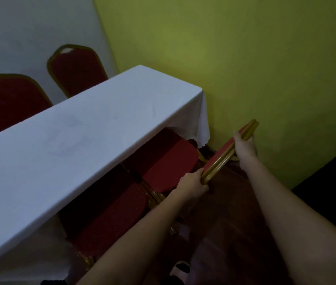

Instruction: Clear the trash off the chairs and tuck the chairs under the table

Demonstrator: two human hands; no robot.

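A red chair with a gold frame stands at the near right end of the table; its seat point(169, 161) reaches partly under the white tablecloth point(80, 140). I see its backrest point(224, 151) edge-on from above. My left hand point(191, 184) grips the lower end of the backrest's top rail, and my right hand point(244, 146) grips it higher up. A second red chair seat point(111, 221) sits to the left, also partly under the table. No trash shows on either seat.
Two more red chairs point(76, 68) point(8, 101) stand on the table's far side against a white wall. A yellow-green wall point(266, 68) runs close along the right. The floor point(235, 233) is dark reddish, and a shoe tip point(180, 268) shows at the bottom.
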